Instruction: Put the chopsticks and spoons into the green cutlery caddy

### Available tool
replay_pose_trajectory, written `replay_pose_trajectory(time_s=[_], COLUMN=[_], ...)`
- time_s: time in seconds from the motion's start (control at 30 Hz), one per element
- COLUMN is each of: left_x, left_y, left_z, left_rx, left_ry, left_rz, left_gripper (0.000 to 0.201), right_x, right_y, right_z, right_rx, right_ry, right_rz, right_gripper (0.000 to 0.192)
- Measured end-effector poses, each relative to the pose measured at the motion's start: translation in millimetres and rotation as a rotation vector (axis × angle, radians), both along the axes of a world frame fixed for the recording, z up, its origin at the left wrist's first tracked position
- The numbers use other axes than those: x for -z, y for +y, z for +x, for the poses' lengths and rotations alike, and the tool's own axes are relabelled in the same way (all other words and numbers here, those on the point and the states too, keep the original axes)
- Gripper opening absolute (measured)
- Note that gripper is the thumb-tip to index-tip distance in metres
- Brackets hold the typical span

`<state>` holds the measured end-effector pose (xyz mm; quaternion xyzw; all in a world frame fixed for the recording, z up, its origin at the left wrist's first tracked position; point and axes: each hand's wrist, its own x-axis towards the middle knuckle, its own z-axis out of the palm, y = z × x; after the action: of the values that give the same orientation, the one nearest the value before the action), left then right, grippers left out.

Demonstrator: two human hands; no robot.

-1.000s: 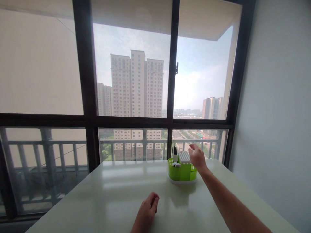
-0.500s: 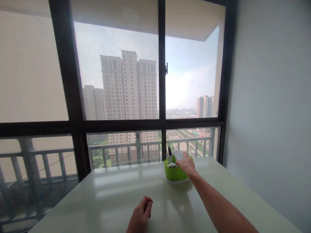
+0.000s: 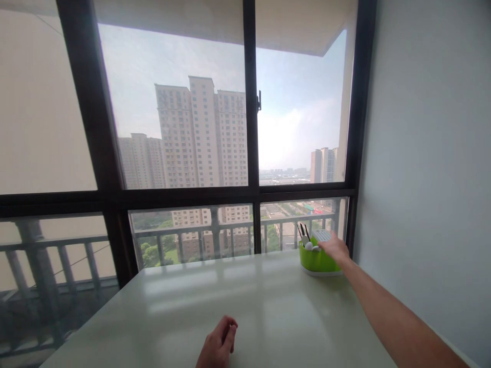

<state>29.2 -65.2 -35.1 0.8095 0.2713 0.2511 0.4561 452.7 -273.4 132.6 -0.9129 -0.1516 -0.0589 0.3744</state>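
Right hand [image 3: 335, 249] atop green caddy [image 3: 316, 261] (far corner)

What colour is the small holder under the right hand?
Bright green holder on a white base, seen in the head view.

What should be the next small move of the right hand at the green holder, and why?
Probably lift the right hand a little and choose one utensil. It lies on the top of the green holder, beside the white spoons, and no grip on anything shows. The left hand rests curled on the table, far from it.
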Motion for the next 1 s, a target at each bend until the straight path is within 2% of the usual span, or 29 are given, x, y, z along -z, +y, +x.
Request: replay_pose_trajectory(time_s=[0.13, 0.3, 0.4, 0.47, 0.57, 0.63, 0.67, 0.77, 0.83, 0.9, 1.0], left_x=[-0.6, -5.3, -7.7, -8.5, -8.7, -8.1, -7.7, -8.7, -14.2, -24.3, -37.8], left_y=[0.5, -3.5, -4.1, -3.8, -3.3, -3.1, -2.8, -2.0, -4.8, -14.8, -46.5], left_z=[-0.8, -2.5, -3.3, -3.4, -2.6, -1.8, -1.5, -0.4, 0.4, 0.9, -4.4], left_rx=[-0.016, -0.036, -0.023, -0.018, -0.015, -0.011, -0.007, 0.016, 0.007, -0.015, 0.033], left_ry=[0.026, 0.011, 0.022, 0.032, 0.035, 0.031, 0.029, 0.046, 0.115, 0.239, 0.409], left_rz=[-0.012, 0.007, 0.02, 0.024, 0.022, 0.027, 0.036, 0.114, 0.231, 0.372, 0.525], left_gripper=[0.043, 0.039, 0.039, 0.039, 0.042, 0.043, 0.043, 0.043, 0.048, 0.055, 0.054], right_x=[0.4, 11.0, 14.8, 14.8, 19.1, 31.5, 41.6, 82.7, 111.1, 132.3, 145.8], right_y=[-14.6, -18.7, -20.7, -23.6, -27.0, -24.3, -20.5, 0.9, 19.2, 34.5, 44.5], right_z=[37.3, 73.3, 82.8, 78.4, 46.8, 8.1, -15.0, -86.0, -124.1, -149.9, -168.7], right_rx=[0.028, 0.009, 0.002, 0.037, 0.093, 0.035, -0.042, -0.23, -0.288, -0.32, -0.374], right_ry=[0.005, 0.003, -0.037, -0.116, -0.379, -0.515, -0.498, -0.229, -0.079, -0.002, -0.035], right_rz=[-0.009, -0.004, 0.038, 0.1, 0.277, 0.405, 0.434, 0.443, 0.431, 0.412, 0.346], right_gripper=[0.092, 0.1, 0.099, 0.09, 0.069, 0.062, 0.06, 0.057, 0.054, 0.047, 0.035])
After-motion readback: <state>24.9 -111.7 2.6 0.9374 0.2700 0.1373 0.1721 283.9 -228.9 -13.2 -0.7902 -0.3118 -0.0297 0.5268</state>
